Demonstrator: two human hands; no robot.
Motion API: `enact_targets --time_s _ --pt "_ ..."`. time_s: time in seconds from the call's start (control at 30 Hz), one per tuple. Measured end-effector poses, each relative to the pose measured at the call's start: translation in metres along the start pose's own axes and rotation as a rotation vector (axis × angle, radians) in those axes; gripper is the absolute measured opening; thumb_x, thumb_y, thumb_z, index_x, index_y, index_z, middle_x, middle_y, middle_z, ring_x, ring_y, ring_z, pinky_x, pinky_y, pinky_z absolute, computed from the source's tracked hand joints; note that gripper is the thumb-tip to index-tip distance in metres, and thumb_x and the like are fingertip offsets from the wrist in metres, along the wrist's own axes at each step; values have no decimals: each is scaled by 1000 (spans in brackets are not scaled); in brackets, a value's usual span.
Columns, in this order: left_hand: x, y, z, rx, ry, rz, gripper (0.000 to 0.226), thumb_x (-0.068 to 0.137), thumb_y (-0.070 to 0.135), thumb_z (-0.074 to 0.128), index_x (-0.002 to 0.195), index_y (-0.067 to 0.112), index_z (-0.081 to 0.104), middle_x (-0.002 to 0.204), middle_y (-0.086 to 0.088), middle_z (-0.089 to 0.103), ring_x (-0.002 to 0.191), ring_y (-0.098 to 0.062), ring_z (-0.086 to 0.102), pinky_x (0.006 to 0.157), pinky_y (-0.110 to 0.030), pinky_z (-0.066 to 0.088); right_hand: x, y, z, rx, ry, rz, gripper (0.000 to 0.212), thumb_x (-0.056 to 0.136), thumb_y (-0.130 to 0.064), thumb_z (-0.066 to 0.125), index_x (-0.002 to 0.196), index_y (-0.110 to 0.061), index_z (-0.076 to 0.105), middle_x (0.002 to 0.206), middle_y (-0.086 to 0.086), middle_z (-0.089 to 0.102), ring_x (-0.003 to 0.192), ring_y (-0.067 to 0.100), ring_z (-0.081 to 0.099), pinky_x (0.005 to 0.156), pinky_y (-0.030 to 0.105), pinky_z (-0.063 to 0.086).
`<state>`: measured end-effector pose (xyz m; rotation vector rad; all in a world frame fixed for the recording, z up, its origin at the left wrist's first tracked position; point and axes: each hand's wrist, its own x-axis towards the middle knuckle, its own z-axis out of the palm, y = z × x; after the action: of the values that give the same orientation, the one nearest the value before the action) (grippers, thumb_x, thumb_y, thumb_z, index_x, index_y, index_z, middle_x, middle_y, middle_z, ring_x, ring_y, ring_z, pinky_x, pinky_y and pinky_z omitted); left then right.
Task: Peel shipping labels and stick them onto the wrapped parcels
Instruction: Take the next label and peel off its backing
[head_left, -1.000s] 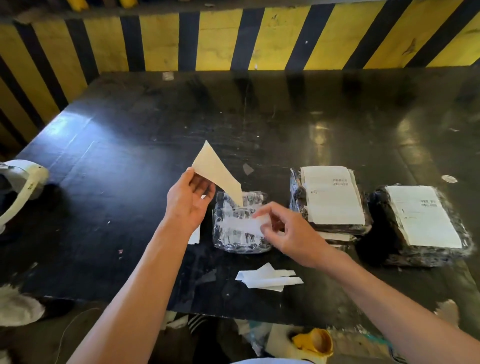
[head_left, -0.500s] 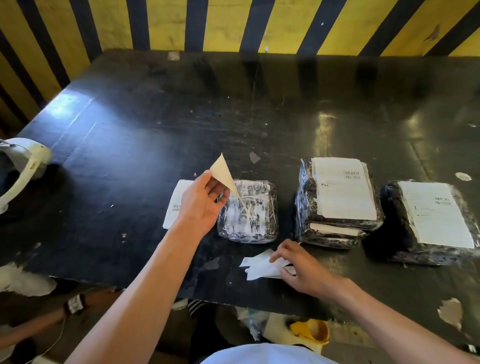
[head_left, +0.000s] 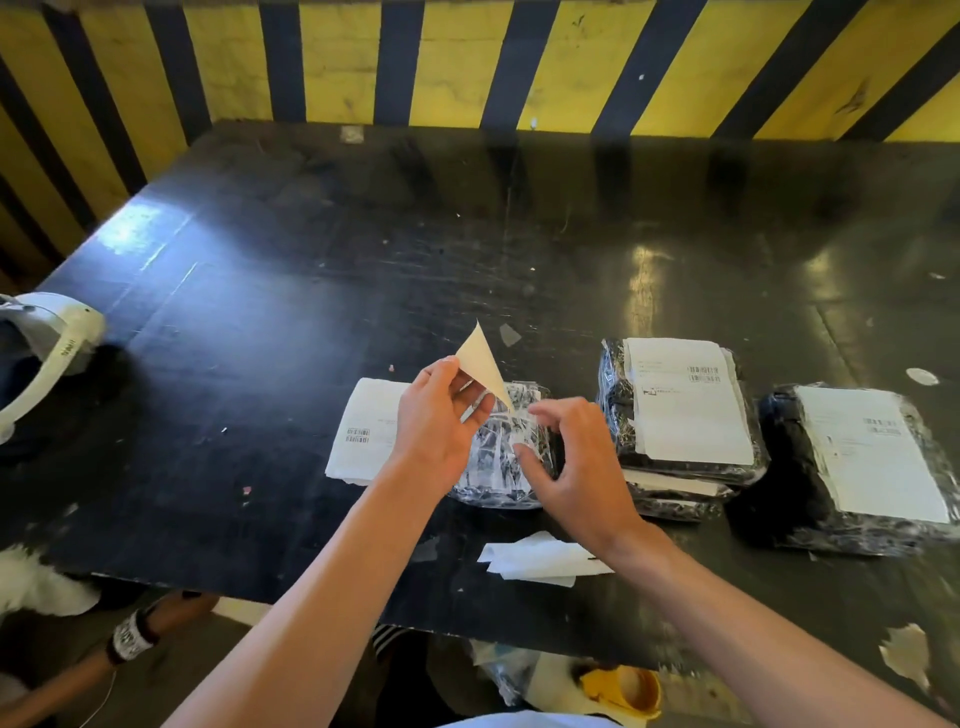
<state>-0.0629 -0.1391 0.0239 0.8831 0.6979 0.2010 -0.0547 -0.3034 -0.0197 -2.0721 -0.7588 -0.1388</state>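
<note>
My left hand (head_left: 435, 422) pinches a cream, triangular-looking piece of label paper (head_left: 482, 365) and holds it above a small parcel wrapped in clear film (head_left: 504, 467) in the middle of the black table (head_left: 260, 322). My right hand (head_left: 576, 467) hovers over the parcel's right side with its fingers spread, holding nothing. A white sheet of labels with a barcode (head_left: 363, 431) lies flat to the left of the parcel. Two labelled parcels lie to the right: a stacked one (head_left: 680, 410) and a black one (head_left: 862, 457).
Peeled white backing scraps (head_left: 540, 561) lie near the table's front edge. A white headset-like device (head_left: 47, 343) rests at the left edge. Another person's arm with a wristband (head_left: 130, 636) shows below the table. The yellow-and-black striped wall (head_left: 467, 67) stands behind.
My right hand left the backing scraps at the front edge and rose to the right side of the unlabelled parcel. My left hand kept holding the cream paper over it.
</note>
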Motion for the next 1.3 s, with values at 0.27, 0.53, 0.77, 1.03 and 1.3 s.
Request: enact_targets --time_s 0.27,0.53,0.77,1.03,1.3 --pt "-5 9 9 43 -31 17 17 100 16 51 110 8 62 105 -12 70 98 -23 67 85 -37 56 26 -1 6 -22 95 38 41 92 -9 64 126 -24 46 91 -13 54 88 17 56 79 44 52" --pt "23 23 -27 261 97 79 21 95 27 50 105 16 64 108 -3 69 102 -20 66 89 -38 48 46 1 -2 44 73 97 31 94 -4 61 122 -16 53 88 -5 57 78 10 57 71 21 49" --pt "38 -12 -47 764 -38 121 27 97 20 59 125 18 59 106 -1 72 95 -12 68 76 -25 53 56 -1 12 266 37 356 23 94 -6 62 111 -20 58 88 2 63 79 10 58 69 22 50" --pt "44 -12 -60 1017 -101 279 36 94 20 64 128 22 53 96 1 72 93 -12 70 69 -20 58 53 17 33 427 15 756 45 92 -4 64 127 -26 48 99 23 64 94 36 66 75 43 57" --pt "47 5 -59 1330 -66 611 69 92 23 66 151 25 30 150 1 40 138 -21 32 113 -41 33 72 9 20 255 -182 529 69 94 -12 63 149 -31 26 92 5 60 86 14 59 76 18 48"
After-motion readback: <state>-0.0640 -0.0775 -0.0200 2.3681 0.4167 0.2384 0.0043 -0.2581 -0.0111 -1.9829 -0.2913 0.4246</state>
